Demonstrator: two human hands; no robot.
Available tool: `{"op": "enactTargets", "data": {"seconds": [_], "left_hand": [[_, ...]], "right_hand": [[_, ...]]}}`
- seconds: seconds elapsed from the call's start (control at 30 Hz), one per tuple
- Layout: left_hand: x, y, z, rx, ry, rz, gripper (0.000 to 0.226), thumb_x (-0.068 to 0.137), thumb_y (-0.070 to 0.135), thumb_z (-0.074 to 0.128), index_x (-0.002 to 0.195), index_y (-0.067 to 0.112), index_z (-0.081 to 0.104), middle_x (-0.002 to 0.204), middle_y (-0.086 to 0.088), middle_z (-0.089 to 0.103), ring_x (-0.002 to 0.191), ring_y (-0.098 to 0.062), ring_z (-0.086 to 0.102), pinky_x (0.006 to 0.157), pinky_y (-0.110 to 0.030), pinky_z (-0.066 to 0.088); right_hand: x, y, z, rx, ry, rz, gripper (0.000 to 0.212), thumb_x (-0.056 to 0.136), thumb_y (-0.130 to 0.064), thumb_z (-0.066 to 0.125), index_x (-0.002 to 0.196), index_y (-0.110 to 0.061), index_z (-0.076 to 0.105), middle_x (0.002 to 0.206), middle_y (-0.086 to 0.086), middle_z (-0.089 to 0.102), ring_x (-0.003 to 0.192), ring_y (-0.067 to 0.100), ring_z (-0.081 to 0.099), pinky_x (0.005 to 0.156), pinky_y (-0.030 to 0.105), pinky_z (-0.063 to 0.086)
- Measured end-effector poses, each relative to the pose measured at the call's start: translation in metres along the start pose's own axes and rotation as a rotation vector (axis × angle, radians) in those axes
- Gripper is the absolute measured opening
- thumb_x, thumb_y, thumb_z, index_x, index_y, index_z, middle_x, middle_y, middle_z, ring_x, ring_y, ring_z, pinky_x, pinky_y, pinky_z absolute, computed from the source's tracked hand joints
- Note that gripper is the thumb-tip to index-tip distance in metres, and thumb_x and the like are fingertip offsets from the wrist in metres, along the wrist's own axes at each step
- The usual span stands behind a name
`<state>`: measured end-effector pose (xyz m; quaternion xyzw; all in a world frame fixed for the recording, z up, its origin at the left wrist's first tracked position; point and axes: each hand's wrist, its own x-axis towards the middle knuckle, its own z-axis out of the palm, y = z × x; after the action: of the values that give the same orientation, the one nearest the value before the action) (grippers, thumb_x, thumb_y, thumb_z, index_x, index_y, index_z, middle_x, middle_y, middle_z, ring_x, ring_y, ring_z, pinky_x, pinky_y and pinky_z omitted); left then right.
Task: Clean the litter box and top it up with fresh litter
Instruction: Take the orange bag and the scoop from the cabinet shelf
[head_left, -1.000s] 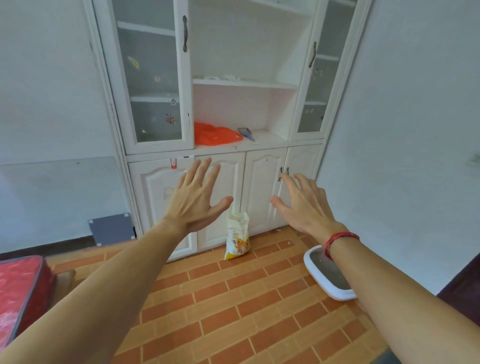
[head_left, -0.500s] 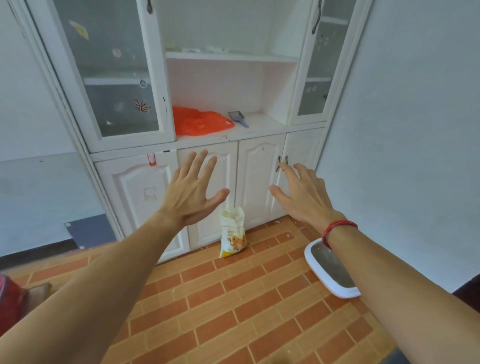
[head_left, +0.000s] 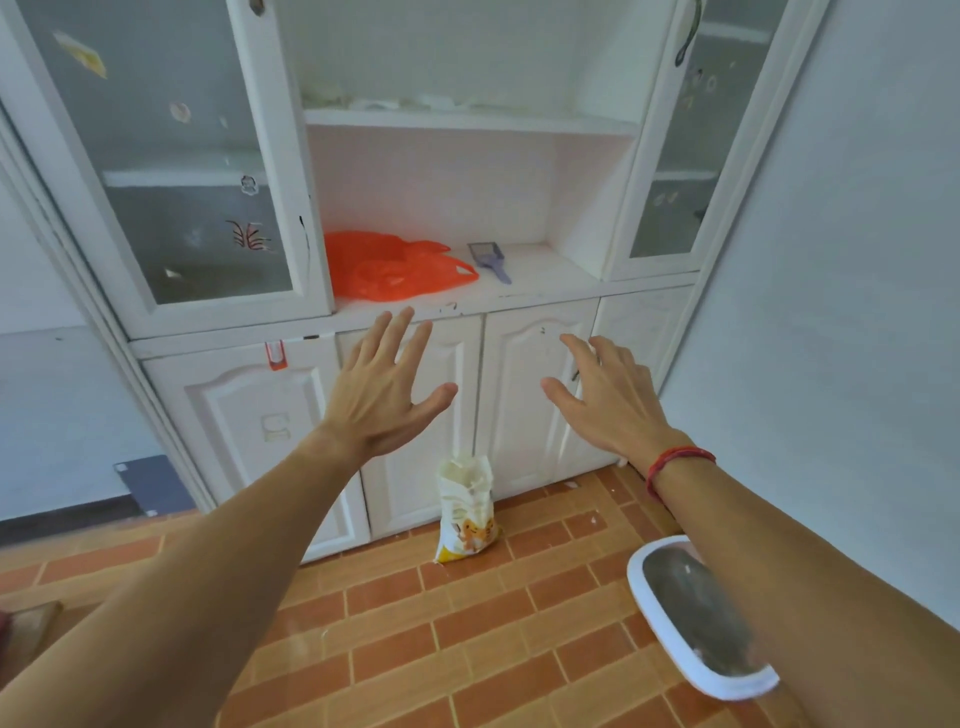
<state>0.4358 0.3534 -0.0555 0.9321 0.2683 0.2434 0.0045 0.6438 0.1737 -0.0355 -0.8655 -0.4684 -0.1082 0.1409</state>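
Head view: both arms reach forward over the floor. The left hand (head_left: 382, 395) and right hand (head_left: 608, 400) are spread wide with straight fingers, hold nothing, and hang in front of the lower doors of a white cabinet (head_left: 234, 415). The right wrist wears one red bracelet (head_left: 675, 460).

The litter box (head_left: 638, 577), white-rimmed with grey litter inside, lies on the floor at the right by the wall. It is well behind the right hand and partly hidden under that forearm. One litter bag (head_left: 466, 512), open at the top, stands on the floor against the foot of the cabinet. It shows below the gap between the two hands, and neither touches it.

One scoop (head_left: 489, 258) lies on the cabinet's ledge (head_left: 545, 280), near the middle of the open niche, just above and beyond the fingertips. One orange plastic bag (head_left: 395, 267) lies just beside it, toward the niche's left corner.

The floor (head_left: 395, 649) is orange and brown brick-pattern tile, and the walls are pale. The cabinet has two glass doors flanking the niche, one shelf above it and four lower doors. A small red tag (head_left: 276, 354) hangs at the ledge's front edge on the left.
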Motion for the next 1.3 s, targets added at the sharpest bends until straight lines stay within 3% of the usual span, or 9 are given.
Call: {"op": "enactTargets", "data": {"seconds": [0.3, 0.57, 1.3], "left_hand": [[0.071, -0.019, 0.046, 0.015, -0.01, -0.022, 0.086, 0.089, 0.07, 0.028, 0.155, 0.015, 0.031, 0.164, -0.013, 0.024, 0.152, -0.035, 0.017, 0.119, -0.051, 0.021], [0.165, -0.077, 0.094, 0.016, 0.013, -0.031, 0.086, 0.09, 0.069, 0.031, 0.154, 0.013, 0.035, 0.163, -0.013, 0.026, 0.152, -0.035, 0.019, 0.118, -0.052, 0.025], [0.39, -0.173, 0.223, 0.051, -0.105, -0.158, 0.094, 0.085, 0.076, 0.021, 0.158, 0.016, 0.024, 0.167, -0.009, 0.015, 0.154, -0.032, 0.01, 0.12, -0.051, 0.021]], "right_hand": [[0.081, 0.025, 0.044, 0.028, -0.058, -0.013, 0.063, 0.095, -0.056, 0.038, 0.15, -0.026, 0.027, 0.15, 0.012, 0.034, 0.135, 0.031, 0.033, 0.107, 0.047, 0.031], [0.189, 0.032, 0.084, 0.032, -0.046, 0.001, 0.062, 0.096, -0.054, 0.039, 0.15, -0.026, 0.026, 0.151, 0.011, 0.033, 0.136, 0.029, 0.032, 0.107, 0.045, 0.03], [0.464, 0.086, 0.195, 0.041, -0.072, -0.038, 0.06, 0.096, -0.051, 0.042, 0.148, -0.023, 0.03, 0.145, 0.011, 0.04, 0.127, 0.031, 0.04, 0.1, 0.045, 0.037]]}}
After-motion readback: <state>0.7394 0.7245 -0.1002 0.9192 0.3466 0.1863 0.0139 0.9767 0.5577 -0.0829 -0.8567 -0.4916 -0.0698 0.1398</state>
